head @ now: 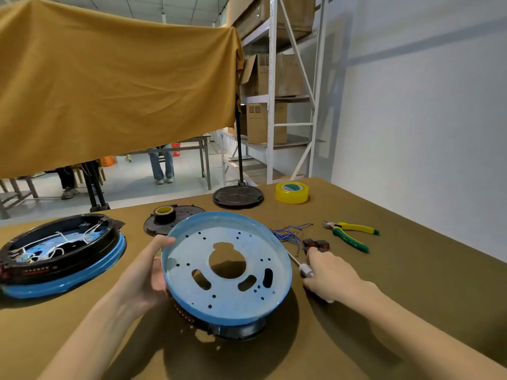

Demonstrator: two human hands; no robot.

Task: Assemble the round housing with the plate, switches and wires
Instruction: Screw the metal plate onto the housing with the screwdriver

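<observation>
Olive-brown cloth covers the table (384, 283), with a mustard cloth (109, 86) hung across the upper left of the frame, white shelving (271, 91) with cardboard boxes at upper centre and a pale wall at right. At centre the blue plate (226, 266) sits tilted, its open dished face turned up toward the camera, near edge low over a black housing (238, 329) beneath it. The left hand (149, 272) grips the plate's left rim, thumb over the edge. The right hand (327, 275), at the plate's right, curls round a white-handled screwdriver (303, 268) whose shaft points to the upper left toward the plate. Just above that hand lie two red switches (315, 244) and blue wires (288, 234). Pliers (351, 233) with yellow-green grips lie at right; their lettering is unreadable. Yellow tape (291, 192) stands at the far edge beside a black disc (238, 196). A second black-and-blue unit (60, 253) lies at left.
</observation>
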